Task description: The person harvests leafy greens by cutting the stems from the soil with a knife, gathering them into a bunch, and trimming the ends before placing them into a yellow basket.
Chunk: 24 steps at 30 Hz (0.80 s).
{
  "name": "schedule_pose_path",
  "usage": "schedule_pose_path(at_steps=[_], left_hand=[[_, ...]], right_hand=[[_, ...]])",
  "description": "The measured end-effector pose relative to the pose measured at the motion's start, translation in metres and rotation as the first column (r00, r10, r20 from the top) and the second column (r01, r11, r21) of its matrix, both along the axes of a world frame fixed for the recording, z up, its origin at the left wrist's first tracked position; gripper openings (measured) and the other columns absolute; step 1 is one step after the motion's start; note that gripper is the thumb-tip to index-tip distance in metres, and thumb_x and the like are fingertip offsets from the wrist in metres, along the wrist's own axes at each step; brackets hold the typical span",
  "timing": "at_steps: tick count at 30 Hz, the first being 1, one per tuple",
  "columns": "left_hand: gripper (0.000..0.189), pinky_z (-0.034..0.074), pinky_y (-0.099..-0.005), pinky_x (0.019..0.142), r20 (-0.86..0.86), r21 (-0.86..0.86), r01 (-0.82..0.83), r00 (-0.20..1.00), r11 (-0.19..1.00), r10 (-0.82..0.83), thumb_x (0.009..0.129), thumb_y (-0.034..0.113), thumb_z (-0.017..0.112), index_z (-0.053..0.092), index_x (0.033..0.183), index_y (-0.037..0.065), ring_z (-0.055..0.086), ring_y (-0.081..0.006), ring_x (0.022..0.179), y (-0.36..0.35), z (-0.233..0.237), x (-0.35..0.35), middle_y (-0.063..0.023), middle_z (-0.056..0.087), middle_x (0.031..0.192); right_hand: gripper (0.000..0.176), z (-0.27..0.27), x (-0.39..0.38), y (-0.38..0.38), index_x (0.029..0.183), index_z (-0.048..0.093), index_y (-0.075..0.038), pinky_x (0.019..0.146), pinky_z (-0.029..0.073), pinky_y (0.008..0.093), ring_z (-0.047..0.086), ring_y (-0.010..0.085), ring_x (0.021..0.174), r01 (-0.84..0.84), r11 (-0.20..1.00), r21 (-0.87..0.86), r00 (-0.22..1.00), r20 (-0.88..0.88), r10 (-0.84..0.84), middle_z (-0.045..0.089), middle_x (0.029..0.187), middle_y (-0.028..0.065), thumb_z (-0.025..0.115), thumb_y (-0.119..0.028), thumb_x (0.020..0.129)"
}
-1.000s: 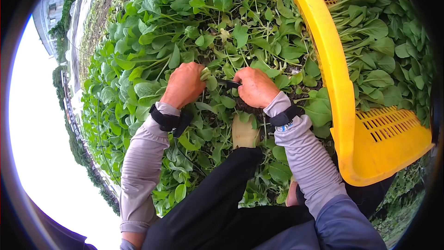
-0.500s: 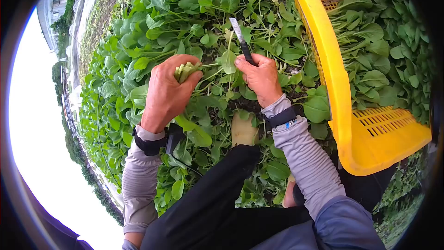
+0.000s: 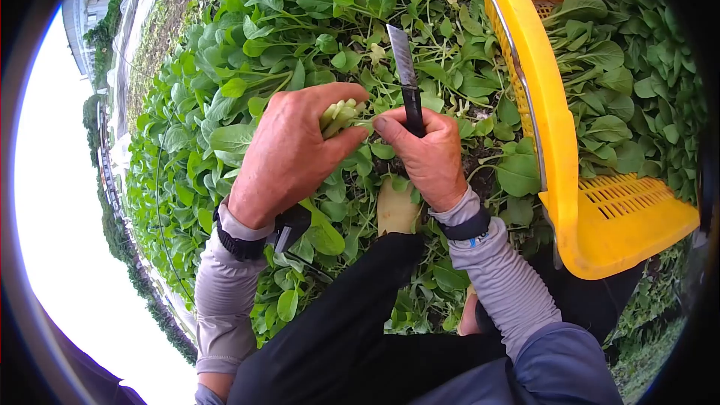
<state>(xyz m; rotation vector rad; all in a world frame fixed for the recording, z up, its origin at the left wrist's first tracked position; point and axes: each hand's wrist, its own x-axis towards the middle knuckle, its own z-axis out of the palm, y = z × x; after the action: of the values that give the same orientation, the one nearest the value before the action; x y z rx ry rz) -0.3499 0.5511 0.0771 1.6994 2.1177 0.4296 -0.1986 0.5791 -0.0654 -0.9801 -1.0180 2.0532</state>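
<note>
My left hand (image 3: pixel 296 150) is wrapped round a bunch of leafy greens; their pale cut stem ends (image 3: pixel 341 117) stick out between thumb and fingers, and some leaves (image 3: pixel 324 231) hang below the hand. Close beside it, my right hand (image 3: pixel 426 151) grips a knife (image 3: pixel 405 67) by its dark handle, with the flat, square-tipped blade pointing up and away from me. The thumb and forefinger of the right hand come near the stem ends. Beneath both hands grow leafy green plants (image 3: pixel 247 90) in the soil.
On the right a yellow plastic crate (image 3: pixel 559 120) with slotted walls holds cut leafy greens (image 3: pixel 604 97) in rows. My foot (image 3: pixel 397 206) rests among the plants below my hands. A thin dark line (image 3: pixel 160 202) runs over the plants at left.
Both hands have come up nearer to the camera, and the left has moved right toward the other hand. The knife has risen with the right hand, its blade now more upright.
</note>
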Motion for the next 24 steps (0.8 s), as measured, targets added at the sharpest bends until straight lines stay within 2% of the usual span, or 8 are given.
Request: schedule_pose_path(at_steps=[3, 8, 10, 11, 12, 14, 20, 24], left_hand=[[0.019, 0.054, -0.0392, 0.069, 0.017, -0.351, 0.129, 0.991, 0.928, -0.132, 0.085, 0.01, 0.075, 0.072, 0.1, -0.001, 0.067, -0.0295, 0.069, 0.008, -0.025, -0.017, -0.0169, 0.069, 0.078], [0.018, 0.053, -0.0393, 0.071, -0.027, -0.309, 0.059, 0.997, 0.949, -0.071, 0.084, 0.01, 0.076, 0.072, 0.099, 0.001, 0.064, -0.0299, 0.069, 0.006, -0.023, -0.032, -0.0157, 0.068, 0.077], [0.018, 0.052, -0.0369, 0.069, -0.047, -0.272, 0.009, 0.999, 0.962, -0.023, 0.084, 0.011, 0.076, 0.071, 0.098, 0.001, 0.064, -0.0241, 0.068, 0.009, -0.023, -0.041, -0.0119, 0.066, 0.075], [0.016, 0.05, -0.0349, 0.066, -0.014, -0.264, -0.009, 1.0, 0.965, 0.006, 0.084, 0.01, 0.076, 0.068, 0.095, 0.001, 0.061, -0.0179, 0.067, 0.009, -0.027, -0.049, -0.0086, 0.062, 0.072], [0.016, 0.05, -0.0349, 0.066, -0.009, -0.265, -0.005, 1.0, 0.964, 0.003, 0.084, 0.01, 0.076, 0.068, 0.095, 0.001, 0.061, -0.0179, 0.067, 0.01, -0.026, -0.052, -0.0086, 0.062, 0.072], [0.015, 0.048, -0.0344, 0.064, 0.036, -0.281, -0.096, 0.993, 0.955, 0.11, 0.084, 0.009, 0.075, 0.067, 0.093, 0.0, 0.057, -0.0151, 0.065, 0.012, -0.026, -0.059, -0.0074, 0.059, 0.071], [0.024, 0.051, -0.041, 0.067, -0.053, -0.423, 0.017, 0.998, 0.906, -0.043, 0.083, 0.017, 0.072, 0.067, 0.098, -0.001, 0.061, -0.0288, 0.066, 0.003, -0.054, -0.069, -0.0167, 0.062, 0.074], [0.02, 0.058, -0.051, 0.079, -0.094, -0.477, 0.119, 0.978, 0.871, -0.186, 0.083, 0.015, 0.073, 0.072, 0.091, -0.003, 0.072, -0.0454, 0.091, -0.002, -0.117, -0.08, -0.0274, 0.073, 0.09]], right_hand=[[0.018, -0.002, -0.007, -0.005, 0.102, 0.075, 0.003, 0.06, 0.046, 0.0289, 0.057, 0.0096, 0.065, -0.065, 0.998, 0.025, 0.998, -0.005, 0.065, 0.067, 0.075, 0.0002, 0.077, -0.014, 0.097], [0.025, -0.026, -0.012, -0.02, 0.121, 0.065, 0.006, 0.064, 0.053, 0.0434, 0.07, 0.0323, 0.068, 0.158, 0.958, 0.241, 0.949, 0.231, -0.215, 0.069, 0.077, 0.0198, 0.06, -0.01, 0.103], [0.021, -0.04, -0.007, -0.045, 0.111, 0.068, 0.009, 0.068, 0.056, 0.0443, 0.075, 0.0316, 0.075, -0.222, 0.881, 0.417, 0.911, 0.41, 0.036, 0.072, 0.08, 0.021, 0.058, -0.005, 0.098], [0.021, -0.041, 0.0, -0.048, 0.106, 0.068, 0.011, 0.071, 0.058, 0.0451, 0.076, 0.0341, 0.08, -0.724, 0.674, 0.148, 0.651, 0.47, 0.596, 0.073, 0.084, 0.023, 0.058, -0.002, 0.094], [0.02, -0.037, 0.007, -0.05, 0.101, 0.069, 0.012, 0.075, 0.06, 0.0459, 0.077, 0.0366, 0.085, -0.978, 0.181, -0.107, 0.134, 0.351, 0.927, 0.074, 0.087, 0.0251, 0.058, 0.0, 0.089], [0.038, -0.04, 0.015, -0.069, 0.123, 0.068, 0.003, 0.075, 0.058, 0.0471, 0.075, 0.0391, 0.082, -0.998, -0.066, -0.011, -0.064, 0.4, 0.914, 0.073, 0.085, 0.022, 0.062, -0.008, 0.087], [0.042, -0.033, 0.019, 0.006, 0.128, 0.066, 0.006, 0.097, 0.056, 0.0487, 0.071, 0.0452, 0.108, -0.722, 0.577, 0.381, 0.691, 0.358, 0.628, 0.072, 0.112, 0.0312, 0.056, -0.008, 0.089], [0.043, -0.05, -0.033, 0.01, 0.131, 0.064, 0.006, 0.098, 0.055, 0.0508, 0.07, 0.0466, 0.109, -0.537, 0.778, 0.326, 0.826, 0.392, 0.406, 0.071, 0.113, 0.0335, 0.055, -0.004, 0.09]])
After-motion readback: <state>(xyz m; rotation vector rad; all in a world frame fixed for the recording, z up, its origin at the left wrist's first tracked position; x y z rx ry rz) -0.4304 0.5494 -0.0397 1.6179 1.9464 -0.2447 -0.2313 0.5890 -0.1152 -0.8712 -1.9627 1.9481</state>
